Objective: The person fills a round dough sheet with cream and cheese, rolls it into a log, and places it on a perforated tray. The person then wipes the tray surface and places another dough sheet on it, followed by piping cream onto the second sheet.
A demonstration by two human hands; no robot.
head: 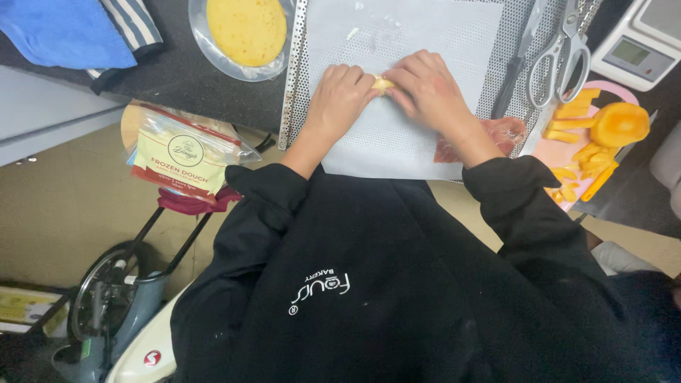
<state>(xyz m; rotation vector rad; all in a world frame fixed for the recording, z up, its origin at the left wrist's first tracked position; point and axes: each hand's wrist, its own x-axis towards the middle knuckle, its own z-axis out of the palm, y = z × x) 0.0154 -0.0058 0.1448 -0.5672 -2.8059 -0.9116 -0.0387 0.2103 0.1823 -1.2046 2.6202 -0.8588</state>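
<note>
Right of the perforated tray (298,71) lay scissors (560,57) and orange cheese sticks (578,152); left of it, a round yellow dough disc (246,28). My left hand (339,99) and right hand (429,89) pinched shut on a small dough piece (383,84), probably rolled, on the tray's grey mat (397,42) over the dark counter (177,78).

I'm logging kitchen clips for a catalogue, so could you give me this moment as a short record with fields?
setting: dark counter seen from above, person in a black sweatshirt
left hand: pressing on a small yellow dough piece
right hand: closed over the same piece from the other side
work surface: grey mat on a perforated tray
right of hands: scissors, orange sticks on a pink board, scale
left of hands: round yellow flatbread, bagged dough, blue cloth
</note>
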